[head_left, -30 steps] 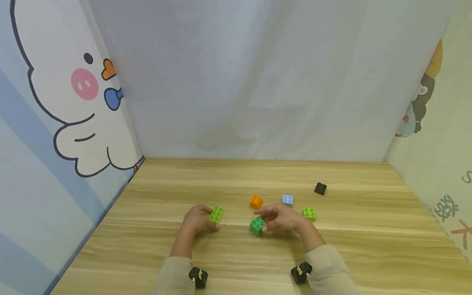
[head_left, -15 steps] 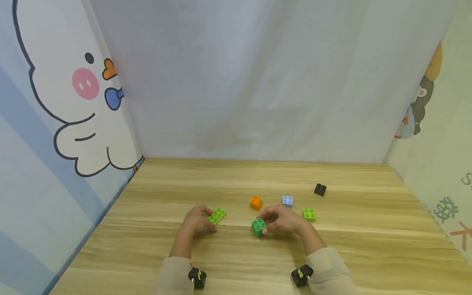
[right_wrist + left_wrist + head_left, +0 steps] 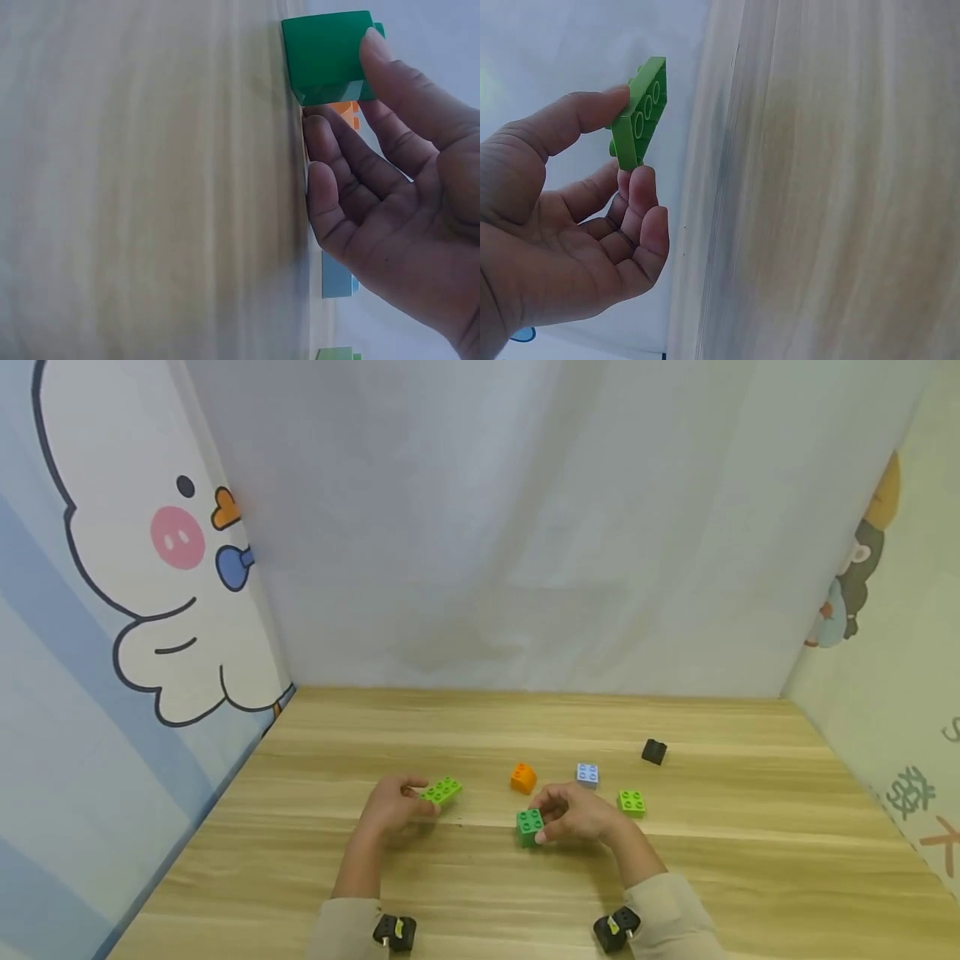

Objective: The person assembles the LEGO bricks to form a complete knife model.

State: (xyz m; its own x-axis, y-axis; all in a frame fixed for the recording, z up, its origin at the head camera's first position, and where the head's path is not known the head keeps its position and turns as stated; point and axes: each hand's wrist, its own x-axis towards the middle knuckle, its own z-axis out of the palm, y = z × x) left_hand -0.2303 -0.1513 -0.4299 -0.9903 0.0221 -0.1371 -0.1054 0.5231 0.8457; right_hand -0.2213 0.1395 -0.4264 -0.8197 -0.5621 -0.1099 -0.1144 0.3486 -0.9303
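My left hand (image 3: 392, 806) pinches one end of a lime green building plate (image 3: 442, 791) between thumb and fingers. In the left wrist view the lime plate (image 3: 641, 112) is tilted, its hollow underside with round tubes facing the tabletop. Opposite it, my right hand (image 3: 573, 812) holds a dark green building block (image 3: 529, 827) with several studs on top. The right wrist view shows the thumb on a side of the green block (image 3: 330, 56), the fingers behind and below it. A gap of bare wood lies between the two hands.
Beyond the right hand lie an orange curved block (image 3: 522, 778), a light blue block (image 3: 587, 775), a small lime block (image 3: 632, 803) and a black block (image 3: 654, 752). A curtain (image 3: 525, 527) hangs along the far edge of the wooden table (image 3: 337, 727).
The lime plate has turned in my left hand and now points more to the right and away. My right hand, with the green block, has shifted very slightly right.
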